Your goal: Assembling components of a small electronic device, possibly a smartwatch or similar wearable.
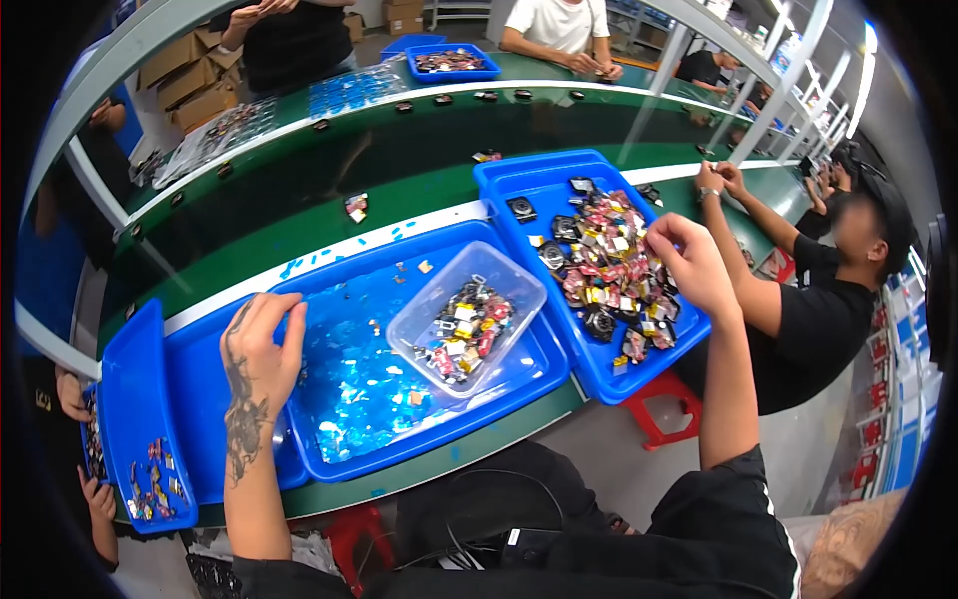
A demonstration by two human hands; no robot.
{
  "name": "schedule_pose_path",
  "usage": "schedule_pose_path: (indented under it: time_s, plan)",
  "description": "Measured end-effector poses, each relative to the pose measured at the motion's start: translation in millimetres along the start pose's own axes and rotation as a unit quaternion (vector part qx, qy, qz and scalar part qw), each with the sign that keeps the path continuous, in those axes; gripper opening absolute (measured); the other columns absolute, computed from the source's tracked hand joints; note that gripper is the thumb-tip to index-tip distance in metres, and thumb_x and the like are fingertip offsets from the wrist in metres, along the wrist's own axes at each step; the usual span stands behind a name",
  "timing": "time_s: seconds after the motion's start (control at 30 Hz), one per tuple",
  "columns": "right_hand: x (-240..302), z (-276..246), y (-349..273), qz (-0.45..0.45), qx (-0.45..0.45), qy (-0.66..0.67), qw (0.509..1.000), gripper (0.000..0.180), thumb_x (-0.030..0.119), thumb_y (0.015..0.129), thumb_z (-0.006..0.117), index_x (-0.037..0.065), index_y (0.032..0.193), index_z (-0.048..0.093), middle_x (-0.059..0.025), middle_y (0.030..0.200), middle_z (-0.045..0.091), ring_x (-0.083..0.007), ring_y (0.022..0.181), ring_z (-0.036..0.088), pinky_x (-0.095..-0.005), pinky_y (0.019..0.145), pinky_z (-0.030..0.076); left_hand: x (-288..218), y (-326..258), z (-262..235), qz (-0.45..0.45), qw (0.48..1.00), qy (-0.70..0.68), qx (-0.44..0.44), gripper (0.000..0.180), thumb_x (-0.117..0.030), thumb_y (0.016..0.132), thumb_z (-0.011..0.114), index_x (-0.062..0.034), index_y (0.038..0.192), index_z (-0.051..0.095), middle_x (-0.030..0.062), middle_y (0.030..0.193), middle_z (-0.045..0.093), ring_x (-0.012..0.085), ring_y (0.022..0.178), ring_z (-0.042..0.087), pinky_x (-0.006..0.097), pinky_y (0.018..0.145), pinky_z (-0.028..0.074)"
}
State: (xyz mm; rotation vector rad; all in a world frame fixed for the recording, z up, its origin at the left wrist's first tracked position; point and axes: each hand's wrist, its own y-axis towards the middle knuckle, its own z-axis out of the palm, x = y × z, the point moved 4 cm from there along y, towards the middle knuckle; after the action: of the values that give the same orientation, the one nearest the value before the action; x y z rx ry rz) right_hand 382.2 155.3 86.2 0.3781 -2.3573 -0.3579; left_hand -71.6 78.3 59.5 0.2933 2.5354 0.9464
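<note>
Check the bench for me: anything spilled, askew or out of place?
Yes: small blue pieces lie scattered on the white strip behind the middle blue tray, with a couple on the green table edge in front. They look spilled, since similar pieces lie inside that tray.

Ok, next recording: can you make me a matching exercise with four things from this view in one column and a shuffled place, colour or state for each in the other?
Column one
1. Left hand
2. Right hand
3. Plastic box
4. Long belt

Column two
A. Green
B. At the right side of the tray heaped with parts
C. See-through, with small parts inside
D. At the left end of the tray of blue pieces

Pairs: 1-D, 2-B, 3-C, 4-A
</note>
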Motion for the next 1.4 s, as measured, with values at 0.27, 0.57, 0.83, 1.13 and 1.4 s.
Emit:
schedule_pose_path:
  time_s: [0.27,0.57,0.83,1.13,1.4]
  plan:
    - [-4.4,-9.1,-12.2,0.019,-0.011,0.109,0.994,0.010,0.008,0.092,0.058,-0.002,0.089,0.060,-0.0016,0.078,0.057,-0.0076,0.077,0.053,-0.0229,0.068,0.045,3.1,2.1,5.8,-0.001,1.000,-0.017,0.001,0.005,-0.002,0.081,0.066,-0.0006,0.086,0.066,0.0121,0.082,0.064,0.0289,0.078,0.064,0.035,0.070,0.050]
    - [-7.9,-15.2,-43.1,0.059,0.028,-0.015,0.998,0.010,0.007,0.087,0.064,-0.003,0.086,0.063,-0.0020,0.074,0.063,-0.0068,0.067,0.055,-0.0226,0.061,0.045,1.6,3.0,7.5,-0.018,0.999,-0.027,0.021,0.004,-0.002,0.082,0.066,-0.0004,0.086,0.066,0.0125,0.084,0.065,0.0290,0.081,0.064,0.035,0.072,0.050]
    - [46.8,39.7,-60.8,-0.058,0.105,-0.214,0.970,0.035,0.023,0.071,0.080,0.004,0.098,0.067,-0.0108,0.095,0.062,-0.0307,0.086,0.064,-0.0393,0.077,0.052,3.3,1.0,9.3,-0.022,0.999,-0.028,0.030,0.004,-0.003,0.083,0.066,-0.0006,0.087,0.066,0.0121,0.086,0.065,0.0285,0.082,0.065,0.035,0.073,0.050]
    - [28.9,28.3,-66.2,0.052,-0.054,-0.081,0.994,0.016,0.008,0.085,0.064,-0.004,0.093,0.068,-0.0171,0.077,0.068,-0.0246,0.064,0.066,-0.0323,0.061,0.051,4.5,1.1,7.5,-0.026,0.999,-0.034,0.024,0.004,-0.003,0.083,0.066,-0.0007,0.086,0.066,0.0115,0.086,0.065,0.0282,0.083,0.065,0.034,0.073,0.051]
    - [52.5,41.2,-70.3,0.077,0.109,-0.129,0.983,0.039,0.024,0.077,0.076,0.003,0.107,0.066,-0.0117,0.086,0.064,-0.0246,0.074,0.064,-0.0352,0.072,0.051,5.9,1.2,9.2,-0.029,0.999,-0.031,0.033,0.005,-0.004,0.084,0.065,-0.0012,0.087,0.066,0.0111,0.088,0.065,0.0281,0.083,0.065,0.035,0.073,0.051]
